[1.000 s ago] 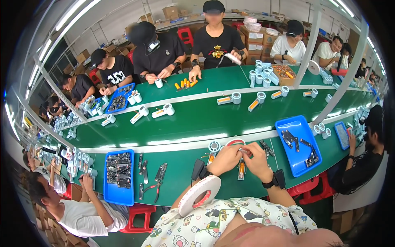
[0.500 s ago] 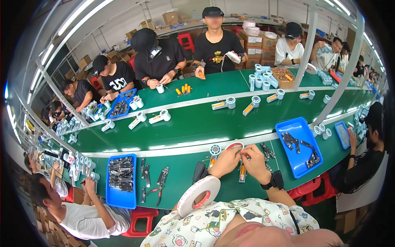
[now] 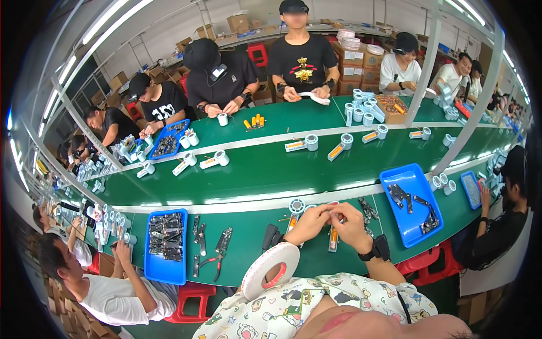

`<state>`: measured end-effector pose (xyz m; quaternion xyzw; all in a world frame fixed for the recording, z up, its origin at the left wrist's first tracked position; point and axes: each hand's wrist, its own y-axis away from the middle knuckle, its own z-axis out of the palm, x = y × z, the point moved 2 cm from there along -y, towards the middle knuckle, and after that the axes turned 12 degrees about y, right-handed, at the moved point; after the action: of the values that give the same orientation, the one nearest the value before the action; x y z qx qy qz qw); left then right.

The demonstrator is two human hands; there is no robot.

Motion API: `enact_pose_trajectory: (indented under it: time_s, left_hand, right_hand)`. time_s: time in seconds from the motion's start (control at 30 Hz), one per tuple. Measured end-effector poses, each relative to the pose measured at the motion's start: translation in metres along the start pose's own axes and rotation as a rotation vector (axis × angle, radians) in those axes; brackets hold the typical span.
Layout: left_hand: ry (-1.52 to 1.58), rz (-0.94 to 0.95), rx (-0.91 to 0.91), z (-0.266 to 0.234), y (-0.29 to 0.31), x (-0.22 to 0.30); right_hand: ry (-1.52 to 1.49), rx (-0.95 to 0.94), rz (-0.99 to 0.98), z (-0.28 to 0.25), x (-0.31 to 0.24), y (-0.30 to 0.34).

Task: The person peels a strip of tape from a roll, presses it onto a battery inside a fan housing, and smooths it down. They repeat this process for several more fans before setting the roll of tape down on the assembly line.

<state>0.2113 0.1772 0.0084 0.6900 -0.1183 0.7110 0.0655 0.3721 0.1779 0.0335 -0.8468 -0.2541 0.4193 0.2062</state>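
Note:
My left hand (image 3: pixel 311 224) and my right hand (image 3: pixel 350 227) meet fingertip to fingertip over the green bench. Both are closed in a pinch; whatever lies between the fingertips is too small or hidden to name. Beneath my right hand lies a pale housing with an orange battery (image 3: pixel 333 239), its round end mostly covered by the hands. Beside my left hand is another pale blue housing with a round ringed head (image 3: pixel 296 206) and an orange cell, partly behind the hand. A large roll of white tape (image 3: pixel 254 281) stands against my patterned shirt near my left forearm.
Left on the bench are a blue tray (image 3: pixel 148 265) of black metal parts and red-handled pliers (image 3: pixel 219 263). Right stands another blue tray (image 3: pixel 400 226) with similar parts; loose black parts (image 3: pixel 368 210) lie nearer. Housings sit on the green conveyor (image 3: pixel 254 174). Co-workers surround the line.
My hands stay together, fingers shifting slightly, with the right hand's fingers drawn closer over the left's. Across the line, a co-worker has lowered a white tape roll to the table.

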Motion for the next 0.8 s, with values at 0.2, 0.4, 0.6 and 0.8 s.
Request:
enact_pose_trajectory:
  time_s: [0.2, 0.4, 0.6, 0.8]
  left_hand:
    - [0.314, -0.058, 0.218, -0.016, 0.002, -0.021]
    - [0.375, 0.266, 0.749, -0.075, 0.003, -0.022]
    - [0.366, 0.336, 0.898, -0.112, 0.005, -0.038]
    - [0.412, 0.286, 0.974, -0.147, 0.014, -0.095]
  right_hand:
    - [-0.226, -0.057, -0.072, -0.010, -0.015, -0.007]
    - [-0.541, 0.052, 0.387, 0.005, 0.011, -0.034]
    - [-0.581, -0.075, 0.565, 0.067, 0.047, -0.124]
    - [-0.502, -0.265, 0.510, 0.175, 0.074, -0.198]
